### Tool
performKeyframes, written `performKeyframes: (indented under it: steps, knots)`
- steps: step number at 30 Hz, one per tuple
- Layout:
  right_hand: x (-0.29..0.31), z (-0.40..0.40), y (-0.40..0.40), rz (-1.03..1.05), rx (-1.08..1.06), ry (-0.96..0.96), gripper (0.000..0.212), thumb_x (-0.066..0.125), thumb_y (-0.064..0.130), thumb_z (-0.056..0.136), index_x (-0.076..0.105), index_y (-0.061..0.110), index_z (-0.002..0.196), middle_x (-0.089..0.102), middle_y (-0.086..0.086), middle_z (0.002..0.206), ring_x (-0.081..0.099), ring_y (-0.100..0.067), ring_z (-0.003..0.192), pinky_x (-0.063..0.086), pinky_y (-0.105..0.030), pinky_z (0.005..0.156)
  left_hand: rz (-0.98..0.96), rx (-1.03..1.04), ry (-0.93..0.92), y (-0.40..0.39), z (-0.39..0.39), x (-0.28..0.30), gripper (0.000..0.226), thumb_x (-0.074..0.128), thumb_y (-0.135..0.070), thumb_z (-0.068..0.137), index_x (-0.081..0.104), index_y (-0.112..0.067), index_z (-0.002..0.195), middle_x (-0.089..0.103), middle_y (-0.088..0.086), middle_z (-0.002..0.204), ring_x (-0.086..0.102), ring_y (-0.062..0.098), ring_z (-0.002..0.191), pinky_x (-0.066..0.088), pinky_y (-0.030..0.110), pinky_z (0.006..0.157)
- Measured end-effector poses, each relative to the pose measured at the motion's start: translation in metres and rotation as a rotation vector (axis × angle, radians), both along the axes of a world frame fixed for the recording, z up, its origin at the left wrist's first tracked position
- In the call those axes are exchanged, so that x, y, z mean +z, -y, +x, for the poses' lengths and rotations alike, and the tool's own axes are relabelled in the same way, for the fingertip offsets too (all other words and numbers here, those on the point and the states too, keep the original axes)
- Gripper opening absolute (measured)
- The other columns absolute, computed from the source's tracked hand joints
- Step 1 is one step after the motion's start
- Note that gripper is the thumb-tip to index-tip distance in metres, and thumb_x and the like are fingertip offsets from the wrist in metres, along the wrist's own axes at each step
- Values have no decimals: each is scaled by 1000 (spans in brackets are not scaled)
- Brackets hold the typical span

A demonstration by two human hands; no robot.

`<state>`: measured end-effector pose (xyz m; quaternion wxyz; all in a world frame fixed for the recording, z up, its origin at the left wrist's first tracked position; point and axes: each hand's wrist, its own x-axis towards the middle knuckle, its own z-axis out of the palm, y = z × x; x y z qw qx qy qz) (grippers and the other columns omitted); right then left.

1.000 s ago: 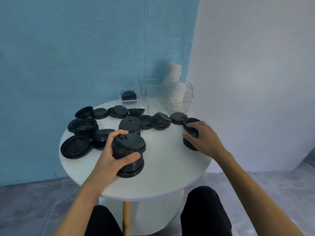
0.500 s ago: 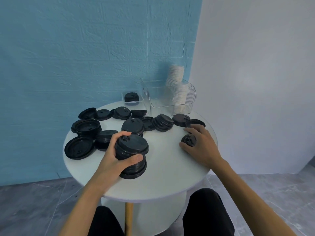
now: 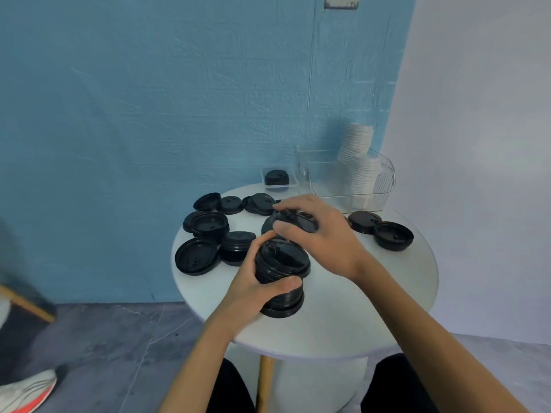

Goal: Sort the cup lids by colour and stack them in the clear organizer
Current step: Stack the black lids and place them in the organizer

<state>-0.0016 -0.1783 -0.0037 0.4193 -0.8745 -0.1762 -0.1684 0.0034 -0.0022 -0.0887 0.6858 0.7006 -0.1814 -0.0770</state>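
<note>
While left hand (image 3: 253, 281) grips stack (image 3: 280, 275), right hand (image 3: 322, 234) holds lid (image 3: 298, 219)

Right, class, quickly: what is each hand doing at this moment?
Left hand: fingers and thumb curled round the stack of black lids on the table.
Right hand: holds a black lid just above that stack.

One head-worn view, looking forward and down

We look from the person's head, from above and close, onto the round white counter (image 3: 387, 293), both forearms reaching in from the bottom edge; the wide lens also takes in the blue wall (image 3: 149, 114) behind, the white wall (image 3: 477, 114) at right and the grey floor (image 3: 104, 353).
</note>
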Motion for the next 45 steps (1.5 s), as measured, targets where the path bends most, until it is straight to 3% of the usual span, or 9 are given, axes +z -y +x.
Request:
performKeyframes:
  steps: [4,7,13,18,23,32,37,40,45]
  knots:
    - [-20,5,-21,-60,64,-38,38,73,39,89,66,34,126,57,17,126,52,4,119,41,-22,105,13,-3,-12,-1,-2,0,68,91,-19,73,54,-33,128,72,-8,118,66,11,116,52,32,98]
    - [-31,5,-22,-26,66,-75,43,73,39,88,62,33,129,56,16,128,52,2,121,44,-28,107,-2,9,-11,1,-4,3,64,85,-8,79,51,-41,122,73,-23,109,67,-3,107,52,14,83]
    - [-38,2,-20,39,78,-34,38,77,32,86,65,30,122,58,13,125,55,-2,120,45,-20,101,-9,34,-25,-1,1,-4,82,89,-14,77,39,-38,138,70,-12,122,66,6,116,53,30,97]
    - [-38,4,-22,-23,117,-82,36,75,36,87,65,34,122,58,17,122,56,0,116,47,-24,100,10,52,8,-1,1,-4,86,87,-9,77,36,-40,138,65,-11,125,64,-1,113,54,23,91]
    - [-38,5,-19,-110,196,-122,42,78,41,86,63,41,126,46,17,137,46,-1,130,42,-30,110,48,54,76,-1,-1,-1,87,88,3,72,39,-31,136,69,-19,111,67,1,108,55,21,87]
    - [-41,9,-17,-134,256,-162,47,73,50,87,56,48,131,35,18,149,37,1,139,36,-40,117,-32,72,81,-3,-2,1,76,84,12,71,51,-24,129,71,-2,115,69,11,108,55,22,85]
    - [-36,14,-12,-103,265,-198,46,59,55,96,54,42,140,44,16,146,40,4,137,34,-30,117,-48,25,30,-2,0,0,75,91,-16,67,53,-36,129,71,-4,119,67,16,115,56,37,96]
    - [-28,38,10,68,8,-131,51,55,56,97,57,31,141,53,14,138,49,0,129,38,-35,116,-54,21,3,-3,2,-3,91,98,-35,58,50,-40,135,67,-1,129,63,23,123,48,51,108]
    - [-25,95,70,-53,-424,-152,54,53,55,98,55,21,139,50,-7,146,48,-22,133,35,-37,108,-33,8,-9,-4,4,-5,96,98,-36,56,47,-46,137,65,-5,131,63,20,123,47,51,110]
